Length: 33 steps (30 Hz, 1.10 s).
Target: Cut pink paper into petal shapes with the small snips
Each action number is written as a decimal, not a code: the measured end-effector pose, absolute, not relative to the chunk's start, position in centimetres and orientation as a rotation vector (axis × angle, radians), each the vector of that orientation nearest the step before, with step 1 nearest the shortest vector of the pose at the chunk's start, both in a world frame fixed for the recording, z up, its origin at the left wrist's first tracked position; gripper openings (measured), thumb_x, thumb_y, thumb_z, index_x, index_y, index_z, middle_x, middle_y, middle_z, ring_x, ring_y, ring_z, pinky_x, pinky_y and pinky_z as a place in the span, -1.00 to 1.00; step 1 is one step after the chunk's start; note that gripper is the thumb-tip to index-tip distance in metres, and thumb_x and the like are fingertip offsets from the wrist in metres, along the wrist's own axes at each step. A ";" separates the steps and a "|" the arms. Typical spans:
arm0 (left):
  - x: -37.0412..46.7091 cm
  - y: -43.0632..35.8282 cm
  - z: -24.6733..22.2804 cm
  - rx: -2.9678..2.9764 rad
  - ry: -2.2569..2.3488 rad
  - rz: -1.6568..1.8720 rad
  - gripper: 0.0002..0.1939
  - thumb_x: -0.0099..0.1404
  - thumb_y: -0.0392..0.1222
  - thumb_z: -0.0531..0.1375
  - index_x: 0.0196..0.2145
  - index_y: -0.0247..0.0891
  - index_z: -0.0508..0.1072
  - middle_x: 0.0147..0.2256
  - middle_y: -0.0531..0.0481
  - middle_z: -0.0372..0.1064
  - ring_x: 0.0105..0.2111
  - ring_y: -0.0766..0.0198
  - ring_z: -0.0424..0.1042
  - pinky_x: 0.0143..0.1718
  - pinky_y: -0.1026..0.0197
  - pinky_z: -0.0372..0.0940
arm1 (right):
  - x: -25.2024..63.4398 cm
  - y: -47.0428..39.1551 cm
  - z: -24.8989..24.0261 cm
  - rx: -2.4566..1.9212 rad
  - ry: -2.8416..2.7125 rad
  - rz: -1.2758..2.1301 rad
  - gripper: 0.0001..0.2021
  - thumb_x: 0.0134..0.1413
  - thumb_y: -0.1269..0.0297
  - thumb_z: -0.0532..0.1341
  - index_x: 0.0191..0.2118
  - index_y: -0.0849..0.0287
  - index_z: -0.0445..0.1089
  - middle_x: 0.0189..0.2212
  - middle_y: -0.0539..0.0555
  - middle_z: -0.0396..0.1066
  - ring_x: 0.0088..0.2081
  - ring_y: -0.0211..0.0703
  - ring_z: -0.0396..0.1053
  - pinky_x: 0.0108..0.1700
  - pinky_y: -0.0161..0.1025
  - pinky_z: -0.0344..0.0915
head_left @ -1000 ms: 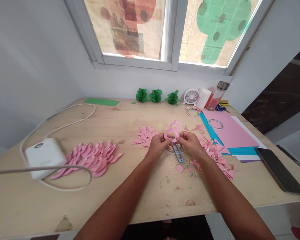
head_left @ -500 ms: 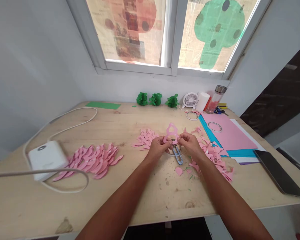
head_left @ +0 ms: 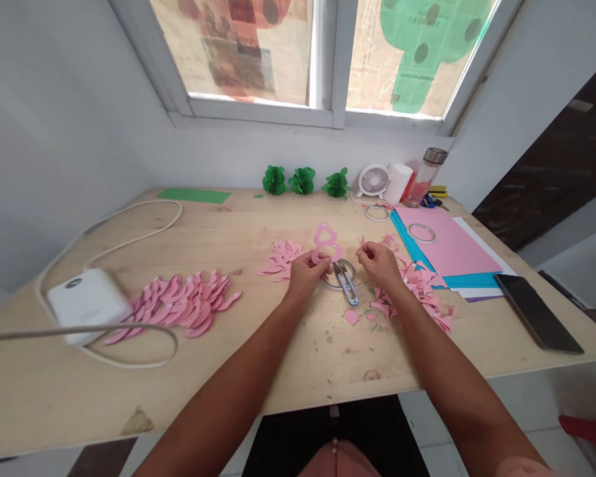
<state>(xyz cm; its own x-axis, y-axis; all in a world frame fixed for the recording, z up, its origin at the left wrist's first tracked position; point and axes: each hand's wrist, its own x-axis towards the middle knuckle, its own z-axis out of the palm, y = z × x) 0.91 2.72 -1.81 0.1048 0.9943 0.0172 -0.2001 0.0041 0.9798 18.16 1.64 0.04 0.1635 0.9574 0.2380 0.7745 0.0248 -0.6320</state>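
My left hand pinches the lower edge of a pink paper cutout, a figure-eight shape with two openings, held above the table. My right hand is apart from it, with thumb and fingers pressed together; I cannot make out what is between them. Between and below the hands lie blue-handled thread snips, resting across a roll of tape. Left of my left hand is a small pile of pink paper cutouts. Pink paper scraps lie beside and under my right forearm.
A larger heap of curved pink pieces and a white box with a cable are at left. Green paper ornaments, a small fan and a bottle line the back. Coloured sheets and a phone lie right.
My right hand has let go of the pink cutout and moved right, away from it. My left hand still holds the cutout, now slightly further left. The view has tilted downward.
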 end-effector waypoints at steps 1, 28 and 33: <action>1.0 2.7 -1.8 1.128 0.981 1.225 -0.87 -0.07 -0.19 0.22 -0.54 -0.31 0.39 -0.65 0.07 0.32 -0.65 0.40 0.26 -0.59 0.34 0.20 | 18.0 1.5 0.2 -1.810 -1.679 0.326 -0.80 -0.02 0.22 0.06 -0.48 0.18 0.37 -0.58 0.00 0.38 -0.51 -0.25 0.26 -0.44 -0.34 0.06; 1.3 2.9 -2.6 1.129 1.000 1.287 -0.90 -0.03 -0.22 0.20 -0.53 -0.29 0.36 -0.66 0.12 0.31 -0.67 0.42 0.26 -0.58 0.34 0.21 | 14.2 -0.4 1.6 -2.290 -2.176 0.084 -0.65 -0.02 0.00 0.10 -0.30 0.15 0.44 -0.37 0.21 0.48 -0.33 -0.01 0.40 -0.42 -0.26 0.08; 1.2 2.9 -2.7 1.121 1.026 1.300 -0.89 -0.03 -0.21 0.21 -0.51 -0.30 0.36 -0.65 0.11 0.32 -0.69 0.43 0.25 -0.59 0.34 0.20 | 14.7 -0.2 1.5 -2.238 -2.172 0.174 -0.70 -0.05 0.04 0.11 -0.32 0.14 0.42 -0.39 0.18 0.47 -0.34 -0.01 0.39 -0.45 -0.27 0.03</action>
